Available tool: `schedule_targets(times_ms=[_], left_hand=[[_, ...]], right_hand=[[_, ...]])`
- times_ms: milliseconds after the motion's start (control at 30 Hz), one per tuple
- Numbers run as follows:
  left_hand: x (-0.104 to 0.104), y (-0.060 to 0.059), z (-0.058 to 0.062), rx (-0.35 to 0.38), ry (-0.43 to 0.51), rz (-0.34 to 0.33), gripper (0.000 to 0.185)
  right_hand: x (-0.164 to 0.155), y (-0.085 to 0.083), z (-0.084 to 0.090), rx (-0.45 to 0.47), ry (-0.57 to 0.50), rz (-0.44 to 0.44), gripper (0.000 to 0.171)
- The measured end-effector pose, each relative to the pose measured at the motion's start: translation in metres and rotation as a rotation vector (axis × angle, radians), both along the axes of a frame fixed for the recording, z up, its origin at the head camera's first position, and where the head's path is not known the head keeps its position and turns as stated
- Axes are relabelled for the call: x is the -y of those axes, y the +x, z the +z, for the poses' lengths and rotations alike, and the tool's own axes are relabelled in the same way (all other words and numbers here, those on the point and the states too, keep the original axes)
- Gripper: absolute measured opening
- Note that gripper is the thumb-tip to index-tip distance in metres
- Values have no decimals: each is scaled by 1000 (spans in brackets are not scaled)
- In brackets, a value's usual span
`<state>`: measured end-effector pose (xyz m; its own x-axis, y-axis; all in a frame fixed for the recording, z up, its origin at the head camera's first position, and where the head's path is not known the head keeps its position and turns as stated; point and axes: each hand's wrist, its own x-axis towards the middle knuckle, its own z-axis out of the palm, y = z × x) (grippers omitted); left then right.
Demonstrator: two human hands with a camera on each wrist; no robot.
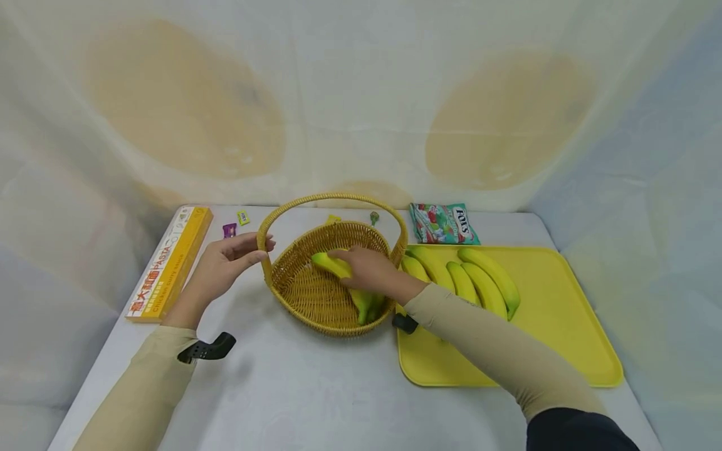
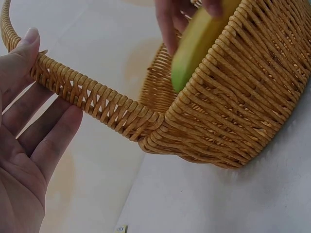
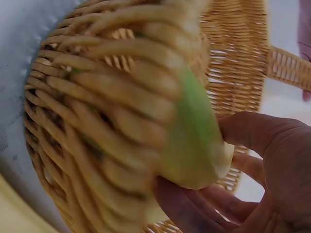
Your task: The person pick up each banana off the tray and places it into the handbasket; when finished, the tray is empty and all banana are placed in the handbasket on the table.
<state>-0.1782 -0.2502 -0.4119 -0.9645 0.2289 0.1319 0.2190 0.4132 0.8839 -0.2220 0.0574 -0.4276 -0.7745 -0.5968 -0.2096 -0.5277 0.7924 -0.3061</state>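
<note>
Head view shows my right hand (image 1: 369,269) clamped on a banana (image 1: 338,266) inside the basket (image 1: 293,285) (left hand (image 1: 225,266) steadying its handle (image 1: 262,241), fingers straight), so letting go seems next.

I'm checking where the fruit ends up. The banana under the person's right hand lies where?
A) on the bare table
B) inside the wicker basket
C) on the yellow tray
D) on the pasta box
B: the right hand holds the banana within the wicker basket, apart from the yellow tray.
</note>
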Motion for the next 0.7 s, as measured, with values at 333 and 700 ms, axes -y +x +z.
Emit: schedule_targets(times_ms=[333, 700], left_hand=[[-1, 0, 0, -4, 11, 2, 38], [-1, 0, 0, 3, 26, 10, 37]], right_hand=[[5, 7, -7, -38, 74, 20, 61], [5, 7, -10, -26, 73, 16, 60]])
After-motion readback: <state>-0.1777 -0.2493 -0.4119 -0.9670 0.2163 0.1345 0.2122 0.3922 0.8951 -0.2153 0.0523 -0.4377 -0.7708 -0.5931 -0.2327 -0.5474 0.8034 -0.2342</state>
